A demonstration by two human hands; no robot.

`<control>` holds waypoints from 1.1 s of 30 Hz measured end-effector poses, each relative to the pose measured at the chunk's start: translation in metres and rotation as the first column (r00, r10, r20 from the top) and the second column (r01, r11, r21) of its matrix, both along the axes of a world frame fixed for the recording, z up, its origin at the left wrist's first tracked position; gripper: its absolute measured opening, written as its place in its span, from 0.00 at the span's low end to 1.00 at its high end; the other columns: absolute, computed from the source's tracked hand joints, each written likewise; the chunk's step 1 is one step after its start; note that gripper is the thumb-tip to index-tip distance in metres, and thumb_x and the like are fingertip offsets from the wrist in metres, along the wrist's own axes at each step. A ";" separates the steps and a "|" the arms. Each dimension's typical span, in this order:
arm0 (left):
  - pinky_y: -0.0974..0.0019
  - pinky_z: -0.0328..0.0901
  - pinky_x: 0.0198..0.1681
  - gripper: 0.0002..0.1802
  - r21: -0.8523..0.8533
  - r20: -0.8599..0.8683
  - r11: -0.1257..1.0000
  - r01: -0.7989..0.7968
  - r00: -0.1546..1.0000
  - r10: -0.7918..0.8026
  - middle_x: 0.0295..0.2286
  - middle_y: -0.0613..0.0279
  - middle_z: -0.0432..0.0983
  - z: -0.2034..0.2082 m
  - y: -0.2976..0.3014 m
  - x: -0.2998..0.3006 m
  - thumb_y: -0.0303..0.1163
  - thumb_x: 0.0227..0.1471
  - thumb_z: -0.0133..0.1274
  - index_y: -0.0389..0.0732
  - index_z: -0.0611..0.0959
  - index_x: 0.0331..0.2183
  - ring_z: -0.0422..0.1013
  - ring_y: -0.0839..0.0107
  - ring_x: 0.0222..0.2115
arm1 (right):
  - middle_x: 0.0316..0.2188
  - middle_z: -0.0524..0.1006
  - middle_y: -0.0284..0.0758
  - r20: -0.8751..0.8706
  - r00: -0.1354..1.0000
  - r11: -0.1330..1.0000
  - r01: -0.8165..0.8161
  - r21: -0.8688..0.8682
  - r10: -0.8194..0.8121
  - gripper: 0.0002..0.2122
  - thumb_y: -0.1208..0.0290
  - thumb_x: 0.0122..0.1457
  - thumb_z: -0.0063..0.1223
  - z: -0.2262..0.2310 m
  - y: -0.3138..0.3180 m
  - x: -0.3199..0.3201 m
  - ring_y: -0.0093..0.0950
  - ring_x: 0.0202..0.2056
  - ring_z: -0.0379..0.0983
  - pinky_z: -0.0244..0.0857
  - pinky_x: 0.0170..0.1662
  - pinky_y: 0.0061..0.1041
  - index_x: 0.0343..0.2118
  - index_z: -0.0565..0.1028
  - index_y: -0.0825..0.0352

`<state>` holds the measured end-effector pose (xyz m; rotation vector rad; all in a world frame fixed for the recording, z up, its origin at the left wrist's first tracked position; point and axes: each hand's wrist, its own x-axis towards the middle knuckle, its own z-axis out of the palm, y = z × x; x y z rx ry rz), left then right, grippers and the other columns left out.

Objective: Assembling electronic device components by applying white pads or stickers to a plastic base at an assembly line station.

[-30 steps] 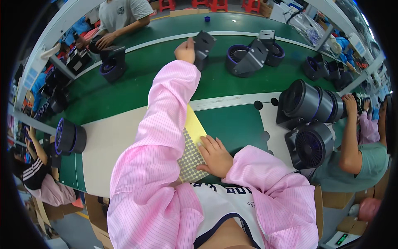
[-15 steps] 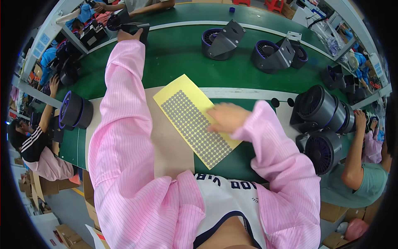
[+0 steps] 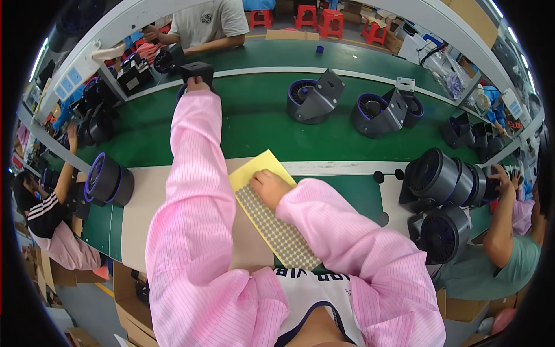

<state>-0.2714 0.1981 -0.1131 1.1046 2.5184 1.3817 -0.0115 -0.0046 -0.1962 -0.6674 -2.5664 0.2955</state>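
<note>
At the far left of the green bench, my left hand [image 3: 198,84] reaches out and is closed around a black fan unit [image 3: 196,70] with a bracket. Part of a purple rim shows beside that hand; the rest of the unit is hidden. My right hand [image 3: 270,188] rests on the upper part of a yellow sheet [image 3: 270,161] covered in rows of small grey round stickers. Its fingers are curled together at the topmost rows, and whatever they pinch is too small to make out. The sheet lies slanted in front of me, partly under my right sleeve.
Fan units with brackets [image 3: 315,99] [image 3: 376,115] stand on the far green surface [image 3: 254,127]. More fans [image 3: 439,179] are stacked at the right, and another pair [image 3: 108,180] stands at the left. Black discs [image 3: 378,177] lie right of the sheet. Co-workers [image 3: 211,26] sit around the bench.
My right hand has moved left, from the sheet's right edge onto its upper sticker rows. My left hand stays at the fan unit, whose bracket now shows at another angle. The whole view has tilted upward.
</note>
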 end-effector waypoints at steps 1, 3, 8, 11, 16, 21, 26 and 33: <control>0.59 0.59 0.42 0.24 0.423 0.130 0.903 -0.077 0.991 0.023 0.36 0.41 0.71 -0.005 -0.012 -0.076 0.43 0.54 0.36 0.33 0.73 0.40 0.67 0.47 0.38 | 0.32 0.69 0.38 0.000 0.997 0.996 -0.077 0.040 0.077 0.11 0.76 0.45 0.45 0.014 -0.024 -0.024 0.35 0.37 0.65 0.61 0.41 0.28 0.33 0.70 0.70; 0.59 0.59 0.42 0.24 0.511 0.341 0.832 -0.215 0.940 0.033 0.35 0.42 0.72 0.003 -0.007 -0.052 0.44 0.53 0.37 0.32 0.74 0.39 0.68 0.48 0.37 | 0.29 0.69 0.37 0.029 0.995 0.993 -0.093 0.076 0.091 0.08 0.75 0.43 0.45 0.015 -0.013 -0.017 0.33 0.35 0.65 0.62 0.39 0.26 0.29 0.70 0.69; 0.66 0.63 0.33 0.21 0.805 0.576 0.476 -0.354 0.659 -0.484 0.28 0.52 0.74 0.077 -0.078 0.066 0.39 0.50 0.46 0.26 0.76 0.28 0.71 0.66 0.26 | 0.27 0.69 0.35 0.049 0.984 0.971 -0.179 0.158 0.173 0.06 0.75 0.41 0.46 0.007 0.016 -0.010 0.31 0.34 0.65 0.62 0.38 0.24 0.25 0.70 0.67; 0.71 0.64 0.24 0.15 0.888 0.455 0.400 -0.228 0.568 -0.686 0.22 0.59 0.73 0.112 -0.132 0.104 0.37 0.51 0.47 0.34 0.75 0.22 0.69 0.73 0.20 | 0.27 0.69 0.36 0.069 0.981 0.976 -0.189 0.109 0.182 0.09 0.74 0.40 0.48 0.011 0.017 -0.015 0.32 0.35 0.66 0.62 0.39 0.25 0.27 0.70 0.68; 0.72 0.64 0.21 0.15 0.902 0.392 0.421 -0.096 0.591 -0.705 0.20 0.59 0.73 0.124 -0.178 0.127 0.38 0.50 0.48 0.34 0.75 0.23 0.69 0.73 0.17 | 0.34 0.70 0.39 0.252 0.951 0.983 -0.186 0.006 0.178 0.13 0.75 0.41 0.47 0.018 0.018 -0.020 0.35 0.39 0.65 0.61 0.42 0.27 0.34 0.70 0.68; 0.77 0.53 0.14 0.21 0.917 0.343 0.391 -0.076 0.647 -0.681 0.12 0.69 0.67 0.138 -0.203 0.148 0.37 0.54 0.44 0.39 0.71 0.13 0.59 0.84 0.11 | 0.35 0.69 0.40 -0.189 0.934 0.952 -0.301 0.050 0.304 0.17 0.78 0.36 0.52 0.038 0.016 0.009 0.37 0.37 0.65 0.60 0.43 0.30 0.34 0.69 0.69; 0.77 0.47 0.14 0.24 0.947 0.124 0.301 0.116 0.730 -0.672 0.10 0.72 0.62 0.131 -0.203 0.160 0.34 0.55 0.43 0.38 0.67 0.10 0.52 0.86 0.12 | 0.37 0.62 0.39 -0.792 0.563 0.962 -0.249 0.109 0.236 0.24 0.86 0.41 0.51 0.165 -0.018 0.052 0.31 0.35 0.62 0.61 0.37 0.30 0.43 0.60 0.66; 0.77 0.45 0.14 0.25 0.927 -0.040 0.254 0.275 0.747 -0.663 0.10 0.74 0.59 0.127 -0.212 0.166 0.34 0.55 0.43 0.37 0.67 0.09 0.50 0.87 0.13 | 0.42 0.56 0.36 -0.891 0.436 0.918 -0.290 -0.272 -0.126 0.34 0.95 0.38 0.49 0.221 -0.032 0.053 0.27 0.40 0.60 0.68 0.35 0.23 0.50 0.52 0.63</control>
